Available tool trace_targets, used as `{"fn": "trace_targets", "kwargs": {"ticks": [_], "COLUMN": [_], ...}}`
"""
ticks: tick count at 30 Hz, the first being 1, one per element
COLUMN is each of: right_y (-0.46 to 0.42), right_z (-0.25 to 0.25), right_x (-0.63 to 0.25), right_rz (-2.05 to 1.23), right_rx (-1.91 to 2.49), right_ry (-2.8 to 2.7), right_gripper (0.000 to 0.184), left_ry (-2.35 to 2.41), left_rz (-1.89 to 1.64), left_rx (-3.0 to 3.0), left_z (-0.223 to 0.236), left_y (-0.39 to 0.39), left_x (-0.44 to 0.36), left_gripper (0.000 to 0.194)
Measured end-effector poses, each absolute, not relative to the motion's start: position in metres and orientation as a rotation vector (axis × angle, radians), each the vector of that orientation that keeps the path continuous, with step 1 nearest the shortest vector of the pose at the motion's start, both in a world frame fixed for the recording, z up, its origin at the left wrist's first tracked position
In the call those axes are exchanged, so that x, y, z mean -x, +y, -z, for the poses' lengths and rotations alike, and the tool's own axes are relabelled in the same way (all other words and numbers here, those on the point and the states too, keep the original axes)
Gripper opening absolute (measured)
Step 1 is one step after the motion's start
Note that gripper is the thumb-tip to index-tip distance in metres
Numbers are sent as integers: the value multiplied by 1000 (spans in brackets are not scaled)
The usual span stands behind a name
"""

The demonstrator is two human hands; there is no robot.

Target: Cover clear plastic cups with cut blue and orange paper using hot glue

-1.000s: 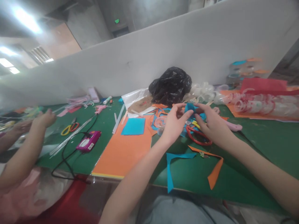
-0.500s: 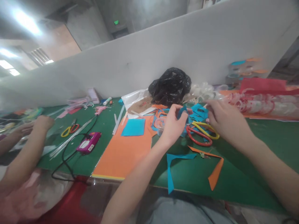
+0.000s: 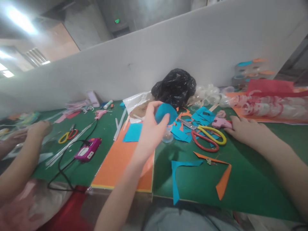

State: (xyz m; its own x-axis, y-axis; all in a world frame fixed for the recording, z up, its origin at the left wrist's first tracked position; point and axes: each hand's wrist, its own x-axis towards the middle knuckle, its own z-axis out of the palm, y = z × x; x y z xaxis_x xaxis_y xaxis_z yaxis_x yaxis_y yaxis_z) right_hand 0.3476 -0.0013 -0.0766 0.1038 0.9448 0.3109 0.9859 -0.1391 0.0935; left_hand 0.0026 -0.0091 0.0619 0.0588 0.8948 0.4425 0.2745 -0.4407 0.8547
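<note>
My left hand (image 3: 152, 128) is raised over the orange sheets, pinching a round blue cut-out (image 3: 165, 113) between thumb and fingers. A small clear plastic cup (image 3: 167, 136) stands below it, partly covered by the hand. To the right, my right hand (image 3: 246, 127) is closed at the rear end of a pink glue gun (image 3: 220, 120), which lies low over the table with its nozzle hidden from me. Large scissors with red and yellow handles (image 3: 209, 138) lie between my hands, blades partly apart, on blue scraps (image 3: 181, 134).
Orange sheets (image 3: 115, 170) carry a blue square (image 3: 132, 132). A black plastic bag (image 3: 176, 86) sits against the partition; clear cups (image 3: 262, 108) line the right. At left are another pink glue gun (image 3: 100, 114), a purple power box (image 3: 88, 150) and a co-worker's hands (image 3: 39, 128).
My left hand has moved left and up, bringing the round blue cut-out into full sight. My right hand has shifted right and down, and the pink glue gun now shows beside it.
</note>
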Motion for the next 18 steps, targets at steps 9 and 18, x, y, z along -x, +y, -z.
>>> {"fn": "trace_targets", "kwargs": {"ticks": [9,18], "right_y": [4,-11], "right_z": [82,39], "right_x": [-335,-337], "right_rz": [559,754], "right_rx": [2205,2294], "right_ry": [-1917,-1692], "right_gripper": [29,43], "left_ry": [1297,1489], "left_rz": [-1584,-1595], "left_rx": [-1873,-1770], "left_z": [-56,9], "left_y": [40,95], "left_x": [63,92], "left_gripper": [25,20]}}
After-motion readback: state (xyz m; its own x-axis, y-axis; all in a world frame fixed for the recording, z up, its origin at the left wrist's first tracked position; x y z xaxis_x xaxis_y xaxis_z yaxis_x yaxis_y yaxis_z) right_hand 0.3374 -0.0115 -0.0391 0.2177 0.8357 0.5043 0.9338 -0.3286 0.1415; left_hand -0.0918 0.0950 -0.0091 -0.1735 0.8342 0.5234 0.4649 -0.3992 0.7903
